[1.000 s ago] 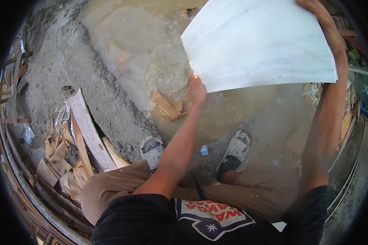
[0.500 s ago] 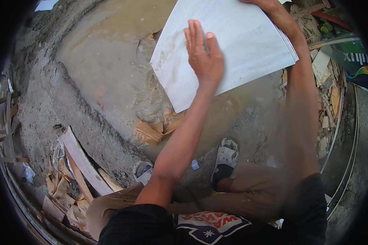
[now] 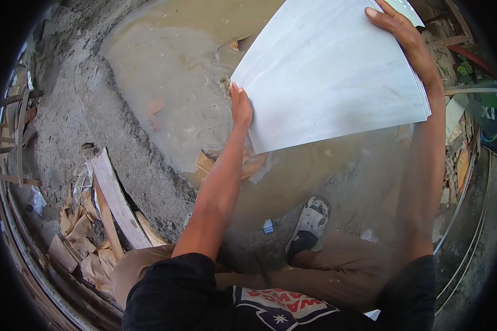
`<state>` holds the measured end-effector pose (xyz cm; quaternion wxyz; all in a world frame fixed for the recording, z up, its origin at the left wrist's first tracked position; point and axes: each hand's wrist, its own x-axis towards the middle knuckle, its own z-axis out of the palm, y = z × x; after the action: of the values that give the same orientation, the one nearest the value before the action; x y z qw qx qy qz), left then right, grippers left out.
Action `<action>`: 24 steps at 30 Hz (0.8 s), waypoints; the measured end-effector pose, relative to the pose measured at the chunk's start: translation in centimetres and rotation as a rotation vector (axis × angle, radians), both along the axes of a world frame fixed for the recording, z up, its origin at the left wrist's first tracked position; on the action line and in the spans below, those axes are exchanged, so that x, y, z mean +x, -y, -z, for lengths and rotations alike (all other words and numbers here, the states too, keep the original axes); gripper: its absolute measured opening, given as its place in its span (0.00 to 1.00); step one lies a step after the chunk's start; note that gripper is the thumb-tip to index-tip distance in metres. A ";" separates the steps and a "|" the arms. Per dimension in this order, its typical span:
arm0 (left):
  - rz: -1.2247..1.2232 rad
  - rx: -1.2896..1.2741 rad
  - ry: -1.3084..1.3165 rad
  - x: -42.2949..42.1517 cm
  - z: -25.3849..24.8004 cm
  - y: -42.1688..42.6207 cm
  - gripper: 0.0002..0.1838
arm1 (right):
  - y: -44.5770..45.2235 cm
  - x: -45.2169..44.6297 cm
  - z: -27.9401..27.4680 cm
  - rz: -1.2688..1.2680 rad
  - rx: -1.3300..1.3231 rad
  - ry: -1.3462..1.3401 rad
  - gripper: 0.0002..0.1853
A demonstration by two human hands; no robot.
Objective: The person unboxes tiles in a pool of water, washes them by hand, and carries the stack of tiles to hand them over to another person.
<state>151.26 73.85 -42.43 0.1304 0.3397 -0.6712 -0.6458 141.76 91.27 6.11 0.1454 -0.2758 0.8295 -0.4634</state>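
Observation:
A stack of white, faintly grey-veined tiles (image 3: 331,77) is tilted over muddy water in the head view. Several thin layers show along its right edge. My left hand (image 3: 241,105) grips the left edge, with its fingers curled around the rim. At the upper right, my right hand (image 3: 406,36) is closed on the opposite edge, thumb lying on the top face. The fingers beneath the tiles are hidden.
Muddy water (image 3: 165,71) fills a pit bordered by a grey cement-like bank (image 3: 66,105). Torn brown cardboard (image 3: 206,164) lies in the water. Wood strips (image 3: 119,198) and crumpled paper are at lower left. Rubble (image 3: 455,143) and a green bag (image 3: 490,107) are on the right.
My left hand has moved from lying flat on the tiles' face to gripping their left edge. The tiles appear shifted right in view, and my right hand stays on them.

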 end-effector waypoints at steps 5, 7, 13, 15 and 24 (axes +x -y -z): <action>-0.103 0.583 -0.230 8.1 3.8 4.2 0.27 | 0.8 1.8 0.1 0.108 0.094 -0.155 0.41; -0.094 0.375 -0.059 7.8 4.0 4.7 0.26 | 1.6 2.9 1.5 0.219 0.251 -0.450 0.41; -0.207 -0.159 0.041 2.7 -3.3 0.9 0.26 | 1.3 2.8 1.0 0.208 0.072 -0.196 0.43; -0.217 -0.105 0.008 1.1 -2.9 -1.8 0.30 | 1.6 3.7 0.7 0.170 0.046 -0.147 0.43; -0.100 0.180 0.207 1.9 1.6 -1.1 0.39 | 2.8 3.4 -2.6 0.094 0.552 -0.073 0.47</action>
<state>153.18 74.98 -44.05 0.0614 0.4479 -0.6025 -0.6577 145.19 88.47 8.68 0.1633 -0.2036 0.9409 -0.2158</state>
